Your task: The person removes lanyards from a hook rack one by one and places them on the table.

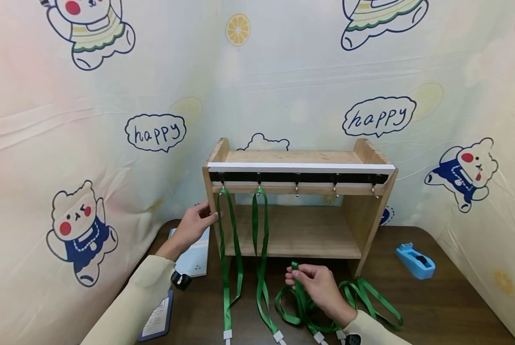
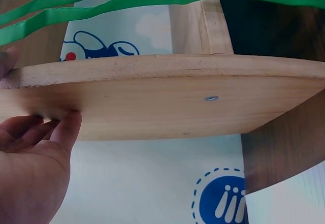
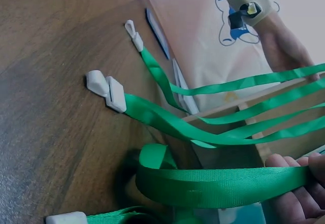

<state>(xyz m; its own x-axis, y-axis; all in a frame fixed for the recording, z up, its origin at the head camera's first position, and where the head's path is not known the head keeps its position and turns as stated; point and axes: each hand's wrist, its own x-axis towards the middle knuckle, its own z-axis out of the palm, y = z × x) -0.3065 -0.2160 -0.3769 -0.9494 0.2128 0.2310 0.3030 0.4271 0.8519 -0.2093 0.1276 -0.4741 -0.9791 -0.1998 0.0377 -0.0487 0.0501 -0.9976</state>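
Note:
A small wooden shelf [image 1: 289, 230] stands on the table with a row of metal hooks along its front. My left hand [image 1: 194, 223] grips its left side panel [image 2: 152, 102], fingers on the outer face, thumb at the front edge. From the two leftmost hooks hang green lanyards, the first lanyard [image 1: 225, 258] and the second lanyard [image 1: 264, 230], white clips at their lower ends. Below the shelf's front, my right hand [image 1: 320, 287] pinches another green lanyard [image 3: 218, 186] near its looped end; the rest lies bunched on the table beneath.
One more green lanyard [image 1: 380, 299] lies right of my right hand. A blue tape dispenser [image 1: 416, 261] sits at the right. On the left are a light-blue notepad [image 1: 195, 254] and a dark-blue-edged card [image 1: 157, 318]. A printed cloth [image 1: 266, 96] hangs behind.

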